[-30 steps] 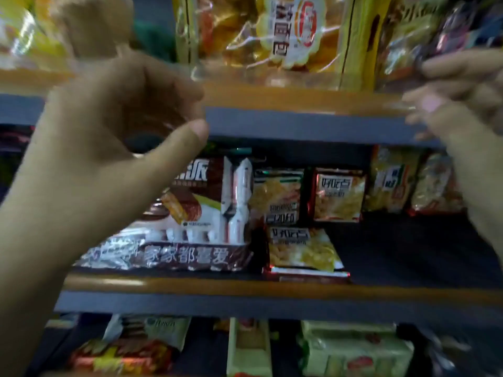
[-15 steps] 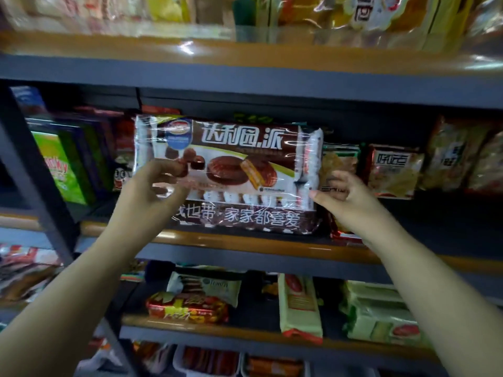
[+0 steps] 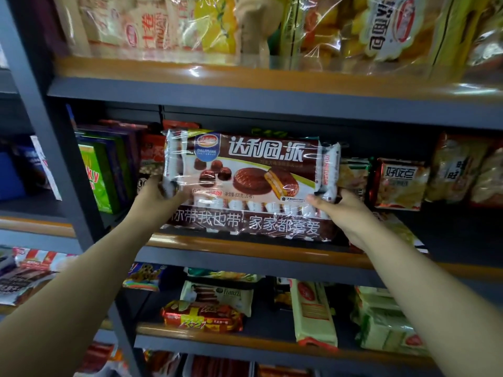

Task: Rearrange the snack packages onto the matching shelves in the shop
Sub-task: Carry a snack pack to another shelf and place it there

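A large brown chocolate pie package with white Chinese lettering stands upright on the middle shelf, its bottom edge on the shelf. My left hand grips its lower left corner. At the lower right corner, my right hand holds it with the thumb on the front. Smaller red and yellow snack bags stand just right of it.
Green and purple boxes stand left of the package beside a grey upright post. The top shelf holds bread bags. On the lower shelf lie a red packet and pale green wafer packs.
My hands came down from near the top shelf and took hold of the big brown package. It now stands more upright and squarer on the middle shelf.
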A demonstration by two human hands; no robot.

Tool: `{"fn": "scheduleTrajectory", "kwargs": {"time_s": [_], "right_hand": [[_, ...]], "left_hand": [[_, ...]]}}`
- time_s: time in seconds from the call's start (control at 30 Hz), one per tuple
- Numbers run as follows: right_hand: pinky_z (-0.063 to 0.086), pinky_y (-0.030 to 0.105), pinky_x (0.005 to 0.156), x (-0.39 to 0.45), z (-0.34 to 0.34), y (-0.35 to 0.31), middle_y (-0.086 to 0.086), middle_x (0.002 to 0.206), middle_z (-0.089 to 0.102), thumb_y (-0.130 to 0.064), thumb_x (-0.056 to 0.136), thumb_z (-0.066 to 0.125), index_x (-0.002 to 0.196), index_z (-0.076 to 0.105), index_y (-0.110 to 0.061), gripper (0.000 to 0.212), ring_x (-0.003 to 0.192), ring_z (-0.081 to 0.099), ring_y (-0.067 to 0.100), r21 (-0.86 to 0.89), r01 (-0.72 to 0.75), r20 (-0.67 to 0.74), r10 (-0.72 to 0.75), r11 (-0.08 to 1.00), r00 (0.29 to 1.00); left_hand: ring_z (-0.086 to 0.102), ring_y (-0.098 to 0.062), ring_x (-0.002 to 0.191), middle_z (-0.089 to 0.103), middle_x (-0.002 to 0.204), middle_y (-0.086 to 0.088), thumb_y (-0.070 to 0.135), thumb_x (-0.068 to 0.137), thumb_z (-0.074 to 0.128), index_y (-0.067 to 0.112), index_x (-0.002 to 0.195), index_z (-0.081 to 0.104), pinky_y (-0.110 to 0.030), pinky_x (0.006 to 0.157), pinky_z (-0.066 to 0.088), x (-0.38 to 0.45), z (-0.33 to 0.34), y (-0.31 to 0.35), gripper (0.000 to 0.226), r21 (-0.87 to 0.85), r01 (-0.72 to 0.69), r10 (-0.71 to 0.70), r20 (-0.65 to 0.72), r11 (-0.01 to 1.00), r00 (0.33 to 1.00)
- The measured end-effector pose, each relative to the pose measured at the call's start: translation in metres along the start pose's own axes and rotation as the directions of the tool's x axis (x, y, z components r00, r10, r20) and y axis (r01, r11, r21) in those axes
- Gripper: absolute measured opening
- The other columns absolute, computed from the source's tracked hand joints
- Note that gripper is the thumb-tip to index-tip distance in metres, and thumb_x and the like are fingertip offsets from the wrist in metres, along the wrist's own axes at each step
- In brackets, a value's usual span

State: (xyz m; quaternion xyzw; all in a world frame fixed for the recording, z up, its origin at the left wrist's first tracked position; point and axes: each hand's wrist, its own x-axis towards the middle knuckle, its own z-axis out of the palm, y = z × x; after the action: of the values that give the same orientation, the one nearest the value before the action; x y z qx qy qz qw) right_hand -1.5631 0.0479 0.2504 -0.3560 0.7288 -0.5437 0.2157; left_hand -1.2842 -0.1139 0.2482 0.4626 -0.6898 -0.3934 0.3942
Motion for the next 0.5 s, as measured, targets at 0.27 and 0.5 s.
{"fn": "scheduleTrajectory", "kwargs": {"time_s": [0.27,0.5], "right_hand": [[0.057,0.038,0.08,-0.018,-0.009,-0.022,-0.004,0.093,0.072,-0.05,0.07,0.075,0.09,0.061,-0.031,0.031,0.083,0.07,0.015,0.154,0.155,-0.133,-0.135,0.976,0.982],[0.059,0.033,0.065,-0.066,-0.025,-0.006,0.003,0.096,0.075,-0.057,0.059,0.071,0.11,0.061,-0.027,0.06,0.078,0.074,0.02,0.251,0.031,-0.012,-0.029,0.968,1.0]], "left_hand": [[0.062,-0.026,0.1,0.064,0.109,-0.005,0.043,0.079,0.069,0.02,0.11,0.056,-0.044,0.083,0.054,-0.008,-0.019,0.018,0.041,-0.127,-0.246,0.222,-0.178,0.961,0.959],[0.066,-0.026,0.09,0.061,0.108,-0.001,0.045,0.068,0.068,0.025,0.113,0.049,-0.043,0.074,0.056,-0.058,-0.02,0.001,0.053,-0.353,-0.175,0.16,-0.073,0.919,0.984]]}}
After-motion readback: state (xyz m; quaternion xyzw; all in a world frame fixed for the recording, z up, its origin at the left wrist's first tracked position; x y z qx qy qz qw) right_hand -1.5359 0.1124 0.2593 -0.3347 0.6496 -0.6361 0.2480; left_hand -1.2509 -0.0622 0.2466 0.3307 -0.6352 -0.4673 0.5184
